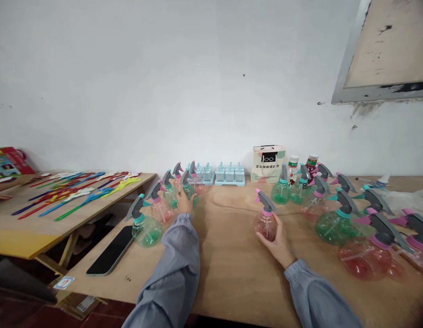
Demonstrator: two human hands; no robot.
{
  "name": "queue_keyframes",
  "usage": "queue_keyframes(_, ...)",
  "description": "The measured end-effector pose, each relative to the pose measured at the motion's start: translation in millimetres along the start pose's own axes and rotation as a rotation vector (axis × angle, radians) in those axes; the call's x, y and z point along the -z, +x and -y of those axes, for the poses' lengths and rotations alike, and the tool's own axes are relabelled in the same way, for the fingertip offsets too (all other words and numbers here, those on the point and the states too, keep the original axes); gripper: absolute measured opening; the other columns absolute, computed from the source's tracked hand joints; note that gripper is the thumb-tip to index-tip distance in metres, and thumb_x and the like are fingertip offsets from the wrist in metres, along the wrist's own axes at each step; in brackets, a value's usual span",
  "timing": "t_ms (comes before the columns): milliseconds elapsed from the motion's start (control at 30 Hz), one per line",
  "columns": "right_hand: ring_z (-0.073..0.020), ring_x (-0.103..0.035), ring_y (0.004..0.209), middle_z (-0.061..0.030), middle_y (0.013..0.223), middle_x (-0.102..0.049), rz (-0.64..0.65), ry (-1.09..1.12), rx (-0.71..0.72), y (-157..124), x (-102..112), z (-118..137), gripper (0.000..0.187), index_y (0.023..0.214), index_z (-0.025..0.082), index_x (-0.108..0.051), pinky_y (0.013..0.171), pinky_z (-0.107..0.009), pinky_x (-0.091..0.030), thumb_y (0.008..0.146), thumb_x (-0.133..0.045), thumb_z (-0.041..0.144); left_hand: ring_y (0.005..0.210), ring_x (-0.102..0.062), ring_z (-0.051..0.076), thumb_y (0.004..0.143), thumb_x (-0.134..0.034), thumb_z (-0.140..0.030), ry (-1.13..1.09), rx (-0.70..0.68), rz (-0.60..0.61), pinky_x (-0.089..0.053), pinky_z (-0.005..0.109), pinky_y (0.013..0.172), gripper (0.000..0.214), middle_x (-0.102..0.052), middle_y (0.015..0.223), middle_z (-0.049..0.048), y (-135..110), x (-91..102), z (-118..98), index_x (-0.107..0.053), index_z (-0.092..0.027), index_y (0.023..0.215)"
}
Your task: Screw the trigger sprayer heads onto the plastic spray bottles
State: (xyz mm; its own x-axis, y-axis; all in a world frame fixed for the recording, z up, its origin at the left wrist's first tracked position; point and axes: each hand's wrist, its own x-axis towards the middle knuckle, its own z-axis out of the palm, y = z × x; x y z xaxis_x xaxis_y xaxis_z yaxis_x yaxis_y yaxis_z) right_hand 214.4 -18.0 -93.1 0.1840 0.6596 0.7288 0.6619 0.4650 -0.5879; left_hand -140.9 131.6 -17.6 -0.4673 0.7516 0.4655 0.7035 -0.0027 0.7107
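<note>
Pink bottle cupped low in the right hand

A round, see-through pink plastic spray bottle with a grey trigger head point(265, 228) was roughly upright at the clock's centre, though whether its base touched the pale wooden counter point(228, 269) could not be told. From 4 o'clock the right hand point(278, 242) held it, thumb across the near side and fingers curled at the far right, likely because the bulging body offered more grip than the neck. Toward 9 or 10 o'clock the left hand point(184, 205) had its fingers spread at a round, see-through green plastic spray bottle point(190, 188); whether it gripped could not be told. Similar pink and green bottles point(334, 226) stood crowded around 3 o'clock, presumably to save space. A flat black phone point(110, 251) lay at 9 o'clock, screen upward
</note>
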Motion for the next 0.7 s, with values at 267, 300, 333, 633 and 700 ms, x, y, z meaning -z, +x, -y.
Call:
queue_keyframes(267,-0.0322,-0.054,0.124,-0.0180,0.134,-0.052,0.015,0.003,0.034,-2,-1,2,0.074,0.145,0.016,-0.032,0.103,-0.053,-0.047,0.086,-0.062,0.048,0.129,-0.050,0.039,0.081,-0.069,-0.027,-0.084,-0.082,-0.039,-0.046,0.052,0.099,0.093,-0.039,0.145,0.0274,-10,1.5,0,-0.014,-0.016,0.155)
queue_keyframes(300,-0.0323,-0.054,0.125,-0.0180,0.134,-0.052,0.016,0.003,0.033,-2,-1,2,0.074,0.145,0.016,-0.032,0.103,-0.053,-0.047,0.086,-0.061,0.048,0.131,-0.048,0.038,0.080,-0.068,-0.024,-0.103,-0.093,-0.044,-0.046,0.051,0.101,0.093,-0.039,0.146,0.0273,-11,2.3,-1,-0.013,-0.015,0.155)
queue_keyframes(333,-0.0324,-0.054,0.125,-0.0180,0.134,-0.052,0.016,0.001,0.032,-2,-1,2,0.073,0.145,0.017,-0.032,0.103,-0.053,-0.047,0.086,-0.060,0.048,0.133,-0.046,0.037,0.080,-0.068,-0.021,-0.124,-0.104,-0.045,-0.045,0.050,0.102,0.093,-0.039,0.147,0.0268,-12,3.1,-1,-0.013,-0.015,0.155)
queue_keyframes(633,-0.0322,-0.052,0.127,-0.0170,0.136,-0.051,0.021,0.029,0.016,-3,-3,5,0.073,0.146,0.019,-0.031,0.104,-0.053,-0.046,0.086,-0.061,0.049,0.142,-0.036,0.036,0.080,-0.064,-0.021,-0.258,-0.110,-0.097,-0.040,0.050,0.108,0.071,-0.040,0.147,0.0259,-12,5.0,-6,-0.032,-0.012,0.143)
queue_keyframes(700,-0.0314,-0.052,0.127,-0.0163,0.136,-0.050,0.027,0.050,0.004,-3,-5,5,0.074,0.146,0.019,-0.031,0.105,-0.053,-0.046,0.086,-0.061,0.050,0.142,-0.033,0.038,0.082,-0.063,-0.028,-0.299,-0.123,-0.144,-0.040,0.051,0.107,0.068,-0.036,0.147,0.0277,-20,4.9,-7,-0.031,-0.010,0.140)
